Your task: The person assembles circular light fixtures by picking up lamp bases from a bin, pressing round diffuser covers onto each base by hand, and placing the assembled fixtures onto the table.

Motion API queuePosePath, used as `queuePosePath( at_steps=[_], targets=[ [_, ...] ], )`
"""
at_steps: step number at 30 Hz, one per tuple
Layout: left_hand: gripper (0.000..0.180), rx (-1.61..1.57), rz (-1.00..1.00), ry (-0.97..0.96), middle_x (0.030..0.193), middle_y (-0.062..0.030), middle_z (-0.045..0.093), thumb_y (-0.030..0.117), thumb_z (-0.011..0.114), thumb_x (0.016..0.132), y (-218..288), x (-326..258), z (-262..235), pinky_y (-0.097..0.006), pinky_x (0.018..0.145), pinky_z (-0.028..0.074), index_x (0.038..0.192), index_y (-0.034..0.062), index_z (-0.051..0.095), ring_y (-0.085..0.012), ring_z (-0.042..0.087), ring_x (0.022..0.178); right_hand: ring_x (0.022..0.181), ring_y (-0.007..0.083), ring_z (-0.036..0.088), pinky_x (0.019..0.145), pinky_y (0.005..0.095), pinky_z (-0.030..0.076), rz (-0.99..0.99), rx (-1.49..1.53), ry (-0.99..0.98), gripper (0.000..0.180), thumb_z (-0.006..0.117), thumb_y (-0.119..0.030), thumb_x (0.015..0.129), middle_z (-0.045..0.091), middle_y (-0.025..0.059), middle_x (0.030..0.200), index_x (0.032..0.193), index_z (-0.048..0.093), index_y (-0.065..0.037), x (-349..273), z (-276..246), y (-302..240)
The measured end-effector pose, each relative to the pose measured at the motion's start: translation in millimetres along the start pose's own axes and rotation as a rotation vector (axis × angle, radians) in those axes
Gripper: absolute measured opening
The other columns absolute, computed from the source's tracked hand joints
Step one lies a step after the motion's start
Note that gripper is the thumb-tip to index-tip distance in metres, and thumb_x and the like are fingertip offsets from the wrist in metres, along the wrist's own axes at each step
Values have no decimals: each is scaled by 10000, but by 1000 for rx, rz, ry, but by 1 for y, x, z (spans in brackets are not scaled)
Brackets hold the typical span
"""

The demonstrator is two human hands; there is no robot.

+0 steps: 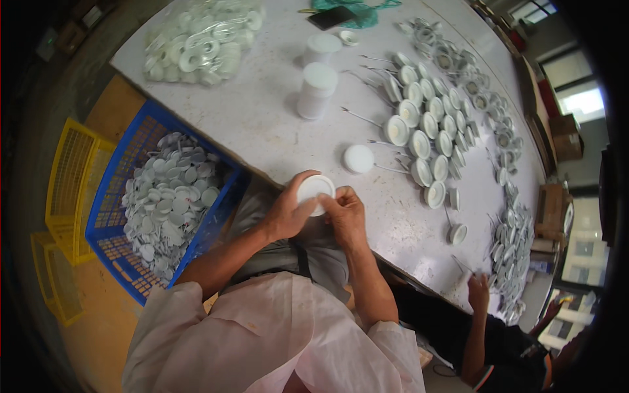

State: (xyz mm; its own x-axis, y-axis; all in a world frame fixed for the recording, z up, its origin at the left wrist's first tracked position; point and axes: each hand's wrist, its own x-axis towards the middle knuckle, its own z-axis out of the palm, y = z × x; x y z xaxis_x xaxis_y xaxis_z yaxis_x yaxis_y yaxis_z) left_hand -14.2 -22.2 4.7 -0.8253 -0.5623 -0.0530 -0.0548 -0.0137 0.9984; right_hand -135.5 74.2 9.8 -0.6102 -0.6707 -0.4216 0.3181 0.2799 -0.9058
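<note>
Both my hands hold a white round lamp piece (313,188), a shallow disc with a raised rim, at the near edge of the table. My left hand (286,213) wraps around its left side, and its thumb lies across the front. The right hand (348,215) pinches the disc's right edge between thumb and fingers. Just beyond them a white disc (359,158) lies on the table. To its right spreads a group of white round lamp housings (419,145), several with thin wires sticking out. Stacks of white discs (319,90) stand farther back.
A blue crate (113,208) full of small white discs stands at my left, beside yellow crates (63,187). On the table (262,111) lie a clear bag of white rings (200,49), a dark phone (332,18) and grey parts (514,249). A co-worker's hand (478,288) works at right.
</note>
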Motion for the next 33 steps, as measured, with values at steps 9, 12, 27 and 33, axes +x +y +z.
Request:
queuePosePath(
  at_steps=[9,12,27,33],
  targets=[
    [376,-429,-211,485,1166,-159,591,222,482,966,-58,-46,-116,-296,661,520,1284,23,448,-253,644,981,733,99,555,655,237,463,-452,-185,264,220,683,-25,821,596,51,867,1015,582,0,-34,-60,15],
    [386,-267,-317,669,1115,-144,593,241,453,981,-102,-80,-183,-279,584,467,1302,28,428,-252,660,919,872,233,587,780,317,471,-785,-633,625,271,660,42,783,598,131,938,1040,576,11,-51,-118,10],
    [565,572,-605,951,1244,-148,542,135,644,797,-293,-230,-441,-343,795,497,1314,21,444,-213,566,1101,1223,339,492,1014,352,390,-109,-585,1141,803,720,-357,786,470,276,1341,1380,378,60,-51,-362,37],
    [226,-23,-393,327,1018,-131,678,138,619,899,-110,-99,-189,-286,732,534,1068,-10,600,-203,676,891,1214,301,503,1027,359,396,-317,-570,1304,700,719,-195,801,468,219,1360,1374,398,48,-87,-311,31]
  ],
)
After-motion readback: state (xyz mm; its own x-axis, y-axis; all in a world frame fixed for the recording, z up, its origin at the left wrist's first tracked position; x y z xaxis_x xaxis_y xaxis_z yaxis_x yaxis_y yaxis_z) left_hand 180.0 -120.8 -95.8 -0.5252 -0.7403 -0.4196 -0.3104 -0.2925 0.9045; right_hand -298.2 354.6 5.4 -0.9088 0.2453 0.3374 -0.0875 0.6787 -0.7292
